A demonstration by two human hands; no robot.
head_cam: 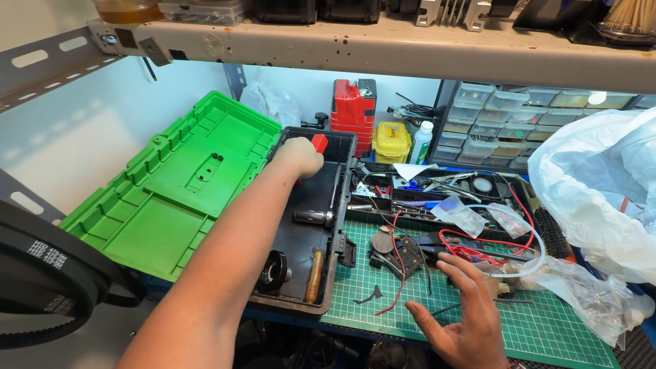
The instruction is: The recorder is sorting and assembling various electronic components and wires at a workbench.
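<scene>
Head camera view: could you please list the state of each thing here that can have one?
Toolbox: open, black tray exposed.
Green lid: swung fully back, lying flat.
Left hand: closed around a red-handled tool in the toolbox.
Right hand: open, fingers spread, resting on the green cutting mat.
White bottle: upright, capped.
Drawer cabinet: drawers shut.

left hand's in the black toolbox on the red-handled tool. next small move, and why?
Probably lift the red-handled tool straight up out of the black toolbox. The left hand is closed over it at the far end; the lid is open, and the right hand rests spread on the cutting mat.
</scene>
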